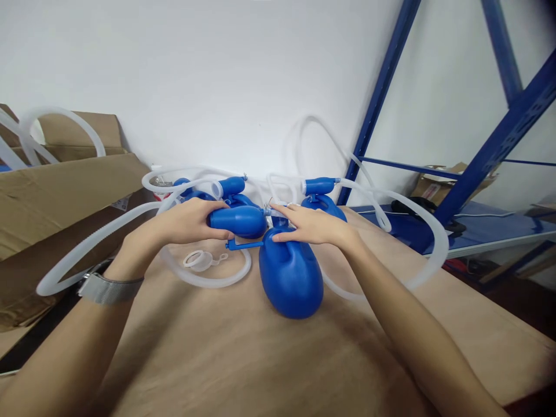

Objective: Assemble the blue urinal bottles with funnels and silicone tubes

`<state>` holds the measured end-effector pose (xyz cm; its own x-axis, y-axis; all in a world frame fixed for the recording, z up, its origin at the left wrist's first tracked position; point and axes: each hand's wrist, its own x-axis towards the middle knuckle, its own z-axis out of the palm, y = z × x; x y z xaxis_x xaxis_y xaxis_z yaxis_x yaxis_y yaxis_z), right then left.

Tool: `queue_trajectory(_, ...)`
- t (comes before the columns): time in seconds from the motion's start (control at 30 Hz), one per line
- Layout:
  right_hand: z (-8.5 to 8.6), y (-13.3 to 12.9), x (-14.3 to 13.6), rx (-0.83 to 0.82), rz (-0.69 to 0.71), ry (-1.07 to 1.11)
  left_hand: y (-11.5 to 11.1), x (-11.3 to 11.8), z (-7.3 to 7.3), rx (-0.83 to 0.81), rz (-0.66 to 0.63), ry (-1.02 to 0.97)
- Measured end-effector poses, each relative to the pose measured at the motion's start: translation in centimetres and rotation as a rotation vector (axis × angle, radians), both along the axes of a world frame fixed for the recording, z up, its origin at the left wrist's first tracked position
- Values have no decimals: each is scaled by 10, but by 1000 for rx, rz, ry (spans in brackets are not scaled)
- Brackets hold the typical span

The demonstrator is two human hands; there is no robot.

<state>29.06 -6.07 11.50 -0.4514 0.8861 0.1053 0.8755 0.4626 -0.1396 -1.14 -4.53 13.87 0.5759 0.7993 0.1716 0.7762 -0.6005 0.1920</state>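
My left hand (189, 221) is wrapped around a blue tapered plastic handpiece (238, 221), its narrow end pointing right. At that end, a clear hose (278, 213) with a small wire clip meets it. My right hand (313, 225) pinches the hose there, its thumb lying over the top of a blue plastic bottle (292, 278). This bottle rests on the table below that hand, and a blue strap-like arm (245, 245) sticks out to its left. A clear cap (202, 260) on a tab lies on the table. My right fingers partly hide the joint.
More blue bottles (328, 207) with handpieces (319, 185) and looping hoses stand along the wall. An open cardboard box (78, 185) holding hoses is at left. Blue metal shelving (377, 87) rises at right beside the brown-covered table (217, 359).
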Motion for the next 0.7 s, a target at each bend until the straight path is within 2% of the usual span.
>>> queue_trajectory(0.2, -1, 8, 2, 133, 62, 261, -5, 7, 1, 121, -14, -37)
queue_trajectory(0.3, 0, 7, 1, 235, 53, 314, -9, 12, 2, 180, -7, -48)
queue_trajectory(0.37, 3, 8, 5, 237, 51, 309, -10, 12, 2, 204, -8, -61)
queue_trajectory(0.53, 4, 23, 36, 49, 27, 230, -7, 9, 1, 178, -9, -103)
queue_trajectory(0.7, 2, 32, 65, -231, 144, 303, -4, 9, -1, 136, -9, -114)
